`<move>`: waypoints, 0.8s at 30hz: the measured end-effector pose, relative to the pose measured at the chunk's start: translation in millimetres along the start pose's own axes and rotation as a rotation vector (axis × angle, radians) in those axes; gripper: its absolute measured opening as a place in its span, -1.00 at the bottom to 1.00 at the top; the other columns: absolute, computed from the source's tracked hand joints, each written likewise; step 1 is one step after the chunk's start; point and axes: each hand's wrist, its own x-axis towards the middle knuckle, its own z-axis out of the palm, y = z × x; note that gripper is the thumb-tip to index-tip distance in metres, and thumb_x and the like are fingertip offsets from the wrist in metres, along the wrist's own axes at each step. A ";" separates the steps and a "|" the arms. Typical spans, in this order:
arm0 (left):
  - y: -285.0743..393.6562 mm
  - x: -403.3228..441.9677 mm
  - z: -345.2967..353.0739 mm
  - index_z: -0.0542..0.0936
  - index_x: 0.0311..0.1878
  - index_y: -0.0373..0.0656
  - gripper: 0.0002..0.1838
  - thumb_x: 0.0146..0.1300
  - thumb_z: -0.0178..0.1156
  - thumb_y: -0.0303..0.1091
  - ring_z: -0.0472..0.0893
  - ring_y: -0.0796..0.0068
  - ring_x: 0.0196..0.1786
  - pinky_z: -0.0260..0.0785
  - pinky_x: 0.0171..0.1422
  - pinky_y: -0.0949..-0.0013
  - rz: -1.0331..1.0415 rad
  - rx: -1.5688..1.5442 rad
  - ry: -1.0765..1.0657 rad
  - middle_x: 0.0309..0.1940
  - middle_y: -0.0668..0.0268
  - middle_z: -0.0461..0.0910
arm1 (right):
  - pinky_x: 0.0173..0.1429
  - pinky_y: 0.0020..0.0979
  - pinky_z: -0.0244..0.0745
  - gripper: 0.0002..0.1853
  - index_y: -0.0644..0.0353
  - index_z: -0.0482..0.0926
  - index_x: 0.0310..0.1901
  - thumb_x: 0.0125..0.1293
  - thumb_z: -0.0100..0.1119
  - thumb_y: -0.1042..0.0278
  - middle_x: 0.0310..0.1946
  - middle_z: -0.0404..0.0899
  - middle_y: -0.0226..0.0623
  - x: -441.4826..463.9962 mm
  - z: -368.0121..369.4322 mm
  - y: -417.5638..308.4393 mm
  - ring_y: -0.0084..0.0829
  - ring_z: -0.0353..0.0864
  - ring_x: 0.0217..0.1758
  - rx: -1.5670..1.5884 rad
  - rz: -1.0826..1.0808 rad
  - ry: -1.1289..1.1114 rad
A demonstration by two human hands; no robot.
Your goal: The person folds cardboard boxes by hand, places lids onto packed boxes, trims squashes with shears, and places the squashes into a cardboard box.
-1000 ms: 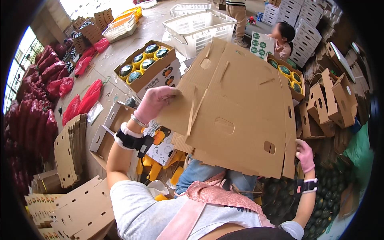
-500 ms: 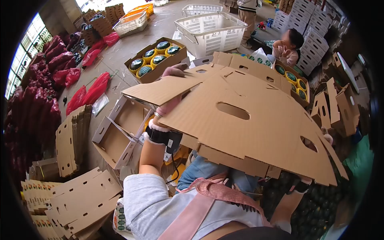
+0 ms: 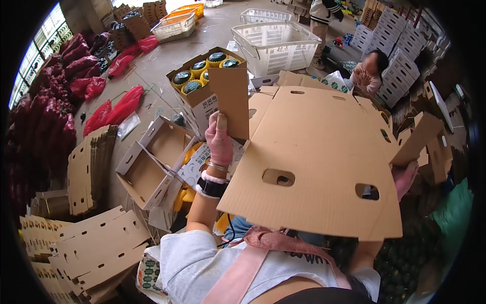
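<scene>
A flat brown cardboard box blank [image 3: 324, 152] with oval handle cutouts is held up in front of my body, its side flaps bent upward. My left hand [image 3: 220, 142], in a pink glove, is closed on the raised left flap. On the other side, my right hand [image 3: 405, 180] grips the folded right flap; the blank hides part of its fingers. Beyond my left hand stands a filled carton [image 3: 190, 96] of dark green round produce in yellow foam nets. A folded open box [image 3: 159, 157] lies to the left of my left wrist.
Stacked cardboard blanks [image 3: 104, 248] lie at lower left, with more standing blanks [image 3: 91, 169] behind. White plastic baskets [image 3: 278, 48] stand ahead. A person [image 3: 367, 73] sits at upper right near stacked white cartons [image 3: 397, 55]. Dark round produce [image 3: 405, 268] lies at lower right.
The blank has turned and its side flaps now stand up. My left hand has shifted from the blank's far left edge onto the upright flap; my right hand has come up into view.
</scene>
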 end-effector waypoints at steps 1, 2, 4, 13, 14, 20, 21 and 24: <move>25.9 -10.6 9.9 0.58 -0.38 -0.31 -0.73 0.25 0.21 -0.24 0.45 0.46 0.02 0.31 0.05 0.37 -0.035 0.033 -0.029 -0.01 0.30 0.48 | 0.13 -0.20 0.35 -0.62 0.15 0.35 0.04 0.40 -0.07 0.01 -0.07 0.42 -0.21 -18.6 -11.7 -7.4 -0.33 0.39 -0.01 0.003 -0.017 0.031; 45.9 -20.7 16.4 0.59 -0.45 -0.29 -0.74 0.22 0.24 -0.26 0.44 0.44 0.06 0.30 0.08 0.37 -0.071 0.065 -0.061 -0.02 0.29 0.49 | 0.05 -0.25 0.39 -0.65 0.15 0.38 -0.01 0.37 0.00 0.06 -0.12 0.43 -0.25 -46.8 -9.9 -29.6 -0.37 0.41 -0.08 0.178 0.119 0.045; 67.6 -41.3 11.9 0.57 -0.51 -0.19 -0.72 0.20 0.23 -0.19 0.46 0.26 0.07 0.23 0.17 0.26 0.104 0.311 -0.558 -0.09 0.20 0.53 | -0.09 -0.36 0.36 -0.69 0.19 0.48 -0.21 0.29 0.13 0.09 -0.27 0.47 -0.31 -88.9 -43.4 -51.0 -0.42 0.43 -0.21 -0.320 0.115 -0.332; 67.9 -147.1 -1.1 0.40 0.10 -0.31 -0.44 0.36 -0.13 0.04 0.48 0.15 0.11 0.08 0.37 0.10 -0.307 0.253 -0.630 0.01 0.03 0.54 | 0.04 -0.45 0.37 -0.59 0.34 0.50 -0.12 0.32 0.08 0.07 -0.23 0.55 -0.27 -235.6 -57.2 -50.2 -0.40 0.51 -0.10 -0.628 0.398 -0.220; 57.0 -153.8 7.5 0.32 0.19 -0.31 -0.55 0.38 -0.01 -0.20 0.51 0.20 0.08 0.20 0.32 0.20 -0.421 0.348 -0.441 0.02 0.03 0.53 | -0.10 -0.50 0.40 -0.69 0.33 0.49 -0.07 0.37 0.00 0.22 -0.34 0.55 -0.25 -234.3 -47.0 -28.8 -0.45 0.53 -0.25 -0.878 0.311 -0.137; 33.6 -93.8 57.8 0.50 0.03 -0.23 -0.53 0.11 0.24 -0.14 0.29 0.12 0.30 -0.01 0.40 -0.08 0.507 1.099 -0.918 0.13 0.06 0.38 | 0.00 -0.25 0.43 -0.50 0.15 0.41 0.11 0.26 0.14 0.00 -0.17 0.49 -0.09 -174.2 3.6 -0.4 -0.18 0.48 -0.08 -1.678 -0.461 -0.159; 33.3 -89.6 62.3 0.53 -0.01 -0.22 -0.50 0.08 0.26 -0.05 0.25 0.11 0.33 -0.08 0.42 -0.14 0.573 1.120 -1.076 0.14 0.08 0.38 | 0.11 -0.16 0.35 -0.42 0.14 0.42 0.11 0.21 0.10 -0.14 -0.05 0.43 -0.09 -171.4 8.4 -7.5 -0.13 0.41 0.03 -1.613 -0.356 -0.483; 42.5 -89.1 80.9 0.55 -0.07 -0.21 -0.40 0.00 0.25 0.14 0.39 0.15 0.22 0.08 0.37 -0.09 0.473 1.426 -1.710 -0.03 0.17 0.47 | 0.23 -0.13 0.29 -0.23 0.21 0.43 0.11 0.08 0.11 -0.33 0.01 0.44 -0.09 -181.6 -3.3 10.5 -0.11 0.39 0.15 -1.302 -0.083 -1.256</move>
